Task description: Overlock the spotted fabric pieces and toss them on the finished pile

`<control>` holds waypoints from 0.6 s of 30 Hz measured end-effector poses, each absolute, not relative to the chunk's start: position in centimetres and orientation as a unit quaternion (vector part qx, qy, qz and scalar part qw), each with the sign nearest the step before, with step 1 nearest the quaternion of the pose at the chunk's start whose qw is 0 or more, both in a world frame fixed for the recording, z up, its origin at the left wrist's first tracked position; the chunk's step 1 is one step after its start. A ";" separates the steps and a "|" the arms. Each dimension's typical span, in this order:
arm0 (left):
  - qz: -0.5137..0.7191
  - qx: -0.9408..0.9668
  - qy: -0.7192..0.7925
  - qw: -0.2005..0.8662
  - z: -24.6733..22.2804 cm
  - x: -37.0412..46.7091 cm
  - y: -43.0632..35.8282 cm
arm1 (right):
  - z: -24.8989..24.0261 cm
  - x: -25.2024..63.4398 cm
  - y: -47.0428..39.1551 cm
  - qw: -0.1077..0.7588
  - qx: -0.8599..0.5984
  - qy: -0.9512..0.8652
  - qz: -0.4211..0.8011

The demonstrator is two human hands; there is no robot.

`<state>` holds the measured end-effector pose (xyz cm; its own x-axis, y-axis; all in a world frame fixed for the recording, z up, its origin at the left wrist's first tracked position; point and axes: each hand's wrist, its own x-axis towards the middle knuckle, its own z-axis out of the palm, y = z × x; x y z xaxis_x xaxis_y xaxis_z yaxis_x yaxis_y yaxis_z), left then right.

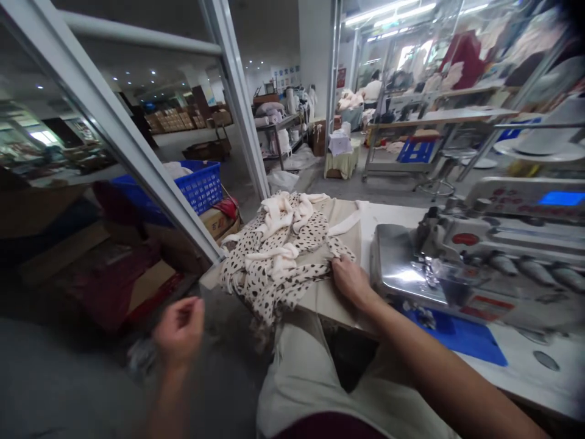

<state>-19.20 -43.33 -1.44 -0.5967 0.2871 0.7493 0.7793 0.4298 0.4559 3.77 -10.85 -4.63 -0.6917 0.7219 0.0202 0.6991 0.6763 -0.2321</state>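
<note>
A heap of cream cloth with black spots (269,283) lies over the left end of the sewing table, its lower edge hanging over the front. Plain cream strips (278,213) rest on top of the heap. My right hand (351,279) is closed on a spotted piece at the heap's right side. Away from the table, to the left, my left hand (180,326) hangs in the air, blurred, its fingers curled; whether anything is in them is hidden.
A sewing machine (470,244) stands on the table's right, with a blue sheet (461,335) before it. A metal frame post (237,97) rises behind the heap. At the left are a blue basket (198,186) and cardboard boxes (217,224).
</note>
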 end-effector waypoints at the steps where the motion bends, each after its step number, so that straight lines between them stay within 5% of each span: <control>1: -0.410 -0.360 -0.800 0.249 -3.1 -18.0 -42.1 | -4.3 3.7 -11.2 0.064 -0.382 -0.916 0.105; 8: -0.348 -0.638 -0.673 -0.138 -4.6 -8.8 -30.2 | 3.6 12.4 -15.1 0.241 -0.371 -0.894 0.070; 11: -0.247 -0.733 -0.569 -0.280 -3.4 -4.6 -26.6 | 8.0 23.7 -17.4 0.417 -0.365 -0.832 -0.022; 18: 0.000 -0.850 -0.233 -0.473 -4.8 10.7 -21.3 | 8.7 51.2 -35.0 0.315 -0.771 -0.545 -0.101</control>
<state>10.70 -21.32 -4.84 0.8910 0.3964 -0.2212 0.3971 -0.4445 0.8029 51.25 -35.04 8.68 0.3867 0.7758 0.4985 0.9027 -0.2080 -0.3766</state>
